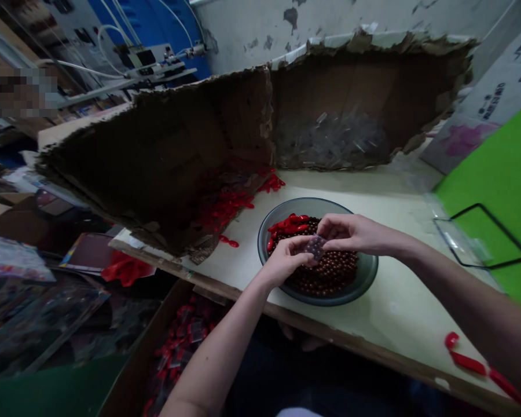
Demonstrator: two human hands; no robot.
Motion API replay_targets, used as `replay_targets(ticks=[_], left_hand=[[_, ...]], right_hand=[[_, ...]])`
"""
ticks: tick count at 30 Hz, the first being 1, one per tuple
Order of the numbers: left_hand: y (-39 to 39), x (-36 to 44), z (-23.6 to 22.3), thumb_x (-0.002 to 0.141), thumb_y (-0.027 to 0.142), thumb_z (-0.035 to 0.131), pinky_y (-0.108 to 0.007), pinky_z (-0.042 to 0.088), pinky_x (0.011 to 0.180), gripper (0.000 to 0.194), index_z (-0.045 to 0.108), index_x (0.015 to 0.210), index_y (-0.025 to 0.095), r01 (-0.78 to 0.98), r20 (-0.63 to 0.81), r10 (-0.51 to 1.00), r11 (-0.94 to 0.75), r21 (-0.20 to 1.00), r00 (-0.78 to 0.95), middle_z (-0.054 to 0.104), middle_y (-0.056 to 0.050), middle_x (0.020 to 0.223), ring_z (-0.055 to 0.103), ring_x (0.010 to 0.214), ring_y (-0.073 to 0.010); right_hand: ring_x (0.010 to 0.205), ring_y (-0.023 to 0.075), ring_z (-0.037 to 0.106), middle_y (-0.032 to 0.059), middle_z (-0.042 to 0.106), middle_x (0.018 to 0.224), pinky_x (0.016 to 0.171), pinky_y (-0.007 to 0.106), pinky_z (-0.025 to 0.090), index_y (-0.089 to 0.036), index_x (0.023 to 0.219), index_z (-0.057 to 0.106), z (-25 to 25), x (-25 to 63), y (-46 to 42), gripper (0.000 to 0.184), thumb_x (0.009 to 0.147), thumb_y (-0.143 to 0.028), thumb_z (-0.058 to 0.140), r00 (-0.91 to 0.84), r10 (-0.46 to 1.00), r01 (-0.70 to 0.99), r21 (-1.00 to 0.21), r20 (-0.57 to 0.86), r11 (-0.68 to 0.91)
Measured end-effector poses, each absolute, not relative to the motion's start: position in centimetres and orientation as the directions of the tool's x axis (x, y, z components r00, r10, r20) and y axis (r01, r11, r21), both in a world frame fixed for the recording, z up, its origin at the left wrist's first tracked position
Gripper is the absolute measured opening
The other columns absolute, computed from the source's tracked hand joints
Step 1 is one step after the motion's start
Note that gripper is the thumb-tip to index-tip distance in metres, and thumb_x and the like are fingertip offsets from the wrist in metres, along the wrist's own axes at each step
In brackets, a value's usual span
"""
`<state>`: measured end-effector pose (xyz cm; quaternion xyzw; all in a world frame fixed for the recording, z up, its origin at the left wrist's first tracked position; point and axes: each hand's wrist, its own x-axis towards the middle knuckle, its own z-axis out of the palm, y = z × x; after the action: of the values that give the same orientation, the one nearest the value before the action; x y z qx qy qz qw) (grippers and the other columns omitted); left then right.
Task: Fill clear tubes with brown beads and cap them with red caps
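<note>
A grey round bowl (369, 272) sits on the pale table (395, 324), filled with small brown beads (330, 275) and some red plastic pieces (289, 223) at its far left. Above the bowl, my left hand (284, 260) and my right hand (351, 233) meet, both pinched on a small clear packet holding brown beads (315, 247). The fingers of both hands are closed around its edges.
A torn cardboard wall (178, 150) stands behind the bowl, with red pieces (226, 205) piled at its foot and clear bags (334, 139) behind. A box of filled packets (182, 341) sits below the table edge. Red pieces (469, 362) lie near the front right. A green panel (499, 191) is at right.
</note>
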<state>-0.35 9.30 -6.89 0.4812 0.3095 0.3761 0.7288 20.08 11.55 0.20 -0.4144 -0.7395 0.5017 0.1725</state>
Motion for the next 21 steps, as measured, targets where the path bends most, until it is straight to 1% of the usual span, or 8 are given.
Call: replay_targets(ticks=[5,8,10,12,14,17,21], left_hand=[[9.3,-0.5,-6.8,0.065,0.016,0.074,-0.025,0.049,0.069,0.047,0.069,0.112,0.016,-0.261,-0.108,0.804,0.313,0.913,0.585,0.071,-0.004,0.084,0.062,0.069,-0.0120],[9.4,-0.6,-6.9,0.064,0.019,0.077,-0.025,0.050,0.068,0.048,0.069,0.112,0.017,-0.304,-0.103,0.806,0.334,0.892,0.582,0.072,-0.004,0.088,0.063,0.069,-0.0122],[9.4,-0.7,-6.9,0.064,0.021,0.078,-0.025,0.050,0.068,0.048,0.069,0.111,0.018,-0.340,-0.096,0.812,0.344,0.875,0.575,0.071,-0.005,0.093,0.064,0.069,-0.0122],[9.5,-0.7,-6.8,0.063,0.021,0.079,-0.027,0.051,0.069,0.049,0.069,0.110,0.018,-0.367,-0.097,0.817,0.358,0.859,0.569,0.071,-0.007,0.097,0.064,0.069,-0.0123],[9.4,-0.8,-6.6,0.062,0.021,0.080,-0.029,0.052,0.072,0.050,0.068,0.110,0.018,-0.396,-0.100,0.826,0.368,0.841,0.555,0.071,-0.008,0.101,0.065,0.071,-0.0133],[9.3,-0.8,-6.4,0.060,0.022,0.082,-0.031,0.053,0.075,0.051,0.068,0.108,0.017,-0.447,-0.092,0.854,0.356,0.821,0.513,0.070,-0.009,0.103,0.066,0.075,-0.0148],[9.1,-0.7,-6.2,0.061,0.022,0.081,-0.032,0.054,0.076,0.049,0.068,0.107,0.016,-0.441,-0.053,0.880,0.287,0.850,0.471,0.070,-0.009,0.105,0.066,0.082,-0.0169]], right_hand=[[0.082,0.0182,0.064,0.0031,0.070,0.090,0.071,0.029,0.049,-0.019,0.097,0.061,1.1,20.4,11.8,0.034,0.076,-0.045,0.068,-0.642,0.729,0.508,-0.844,-0.237,0.173],[0.074,0.0166,0.063,0.0025,0.070,0.084,0.064,0.026,0.047,-0.020,0.089,0.062,1.0,20.7,11.9,0.030,0.074,-0.045,0.069,-0.610,0.759,0.512,-0.844,-0.226,0.160],[0.067,0.0146,0.060,0.0014,0.068,0.077,0.058,0.025,0.044,-0.020,0.085,0.062,0.7,20.9,11.9,0.028,0.073,-0.044,0.070,-0.571,0.793,0.485,-0.866,-0.210,0.120],[0.063,0.0138,0.059,0.0006,0.066,0.073,0.056,0.024,0.044,-0.020,0.084,0.062,0.4,21.2,11.9,0.028,0.072,-0.043,0.071,-0.538,0.818,0.451,-0.889,-0.201,0.078],[0.063,0.0141,0.058,0.0002,0.065,0.070,0.057,0.025,0.044,-0.019,0.085,0.064,-0.2,21.5,11.9,0.028,0.073,-0.043,0.070,-0.508,0.841,0.445,-0.893,-0.188,0.069],[0.068,0.0168,0.061,0.0009,0.068,0.073,0.061,0.027,0.046,-0.021,0.086,0.067,-1.3,21.9,11.9,0.024,0.074,-0.042,0.068,-0.488,0.852,0.533,-0.837,-0.188,0.121],[0.081,0.0232,0.065,0.0009,0.073,0.086,0.073,0.032,0.047,-0.026,0.087,0.073,-2.7,21.9,11.8,0.019,0.072,-0.037,0.068,-0.526,0.821,0.678,-0.692,-0.222,0.248]])
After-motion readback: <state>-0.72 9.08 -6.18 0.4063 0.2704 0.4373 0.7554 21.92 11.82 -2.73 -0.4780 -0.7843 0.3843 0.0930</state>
